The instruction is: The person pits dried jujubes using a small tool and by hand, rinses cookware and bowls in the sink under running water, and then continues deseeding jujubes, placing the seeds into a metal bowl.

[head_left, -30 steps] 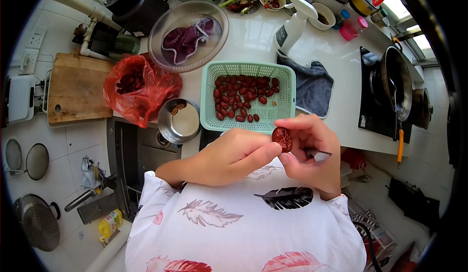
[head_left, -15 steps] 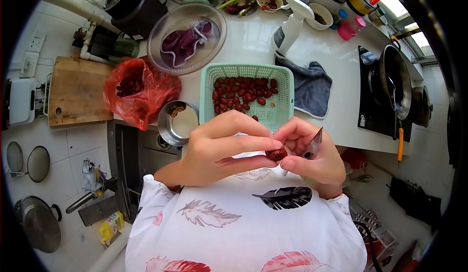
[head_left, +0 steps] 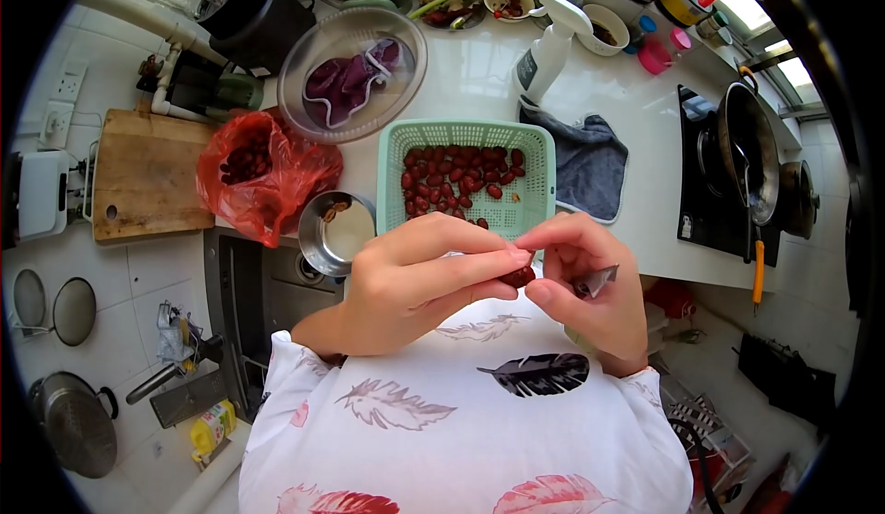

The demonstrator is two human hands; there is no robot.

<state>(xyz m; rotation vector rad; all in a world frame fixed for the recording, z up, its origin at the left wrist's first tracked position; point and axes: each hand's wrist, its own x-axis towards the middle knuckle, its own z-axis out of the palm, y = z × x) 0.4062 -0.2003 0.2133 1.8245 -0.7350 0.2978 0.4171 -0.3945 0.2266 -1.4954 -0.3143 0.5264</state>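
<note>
My left hand (head_left: 406, 279) pinches a wrinkled dark-red date (head_left: 518, 277) between thumb and fingertips, in front of my chest. Curled just to the right of it, my right hand (head_left: 595, 320) keeps a small knife (head_left: 597, 281) in its fingers; the grey blade shows, while the handle is mostly hidden. The right thumb and fingertips are close around the date. Beyond both hands, a pale green plastic basket (head_left: 470, 128) holds many red dates (head_left: 452, 175). A steel bowl (head_left: 348, 239) with a few brown bits stands to the left of the basket.
A red plastic bag (head_left: 277, 182) of dates lies beside a wooden cutting board (head_left: 152, 168). Behind stand a clear basin (head_left: 355, 25) with a purple cloth and a white spray bottle (head_left: 546, 53). A grey cloth (head_left: 590, 168) and a hob with a pan (head_left: 756, 154) are rightward.
The knife blade has turned from pointing upward to lying flatter to the right. My right index finger has lifted, and the date has shifted slightly left and up.
</note>
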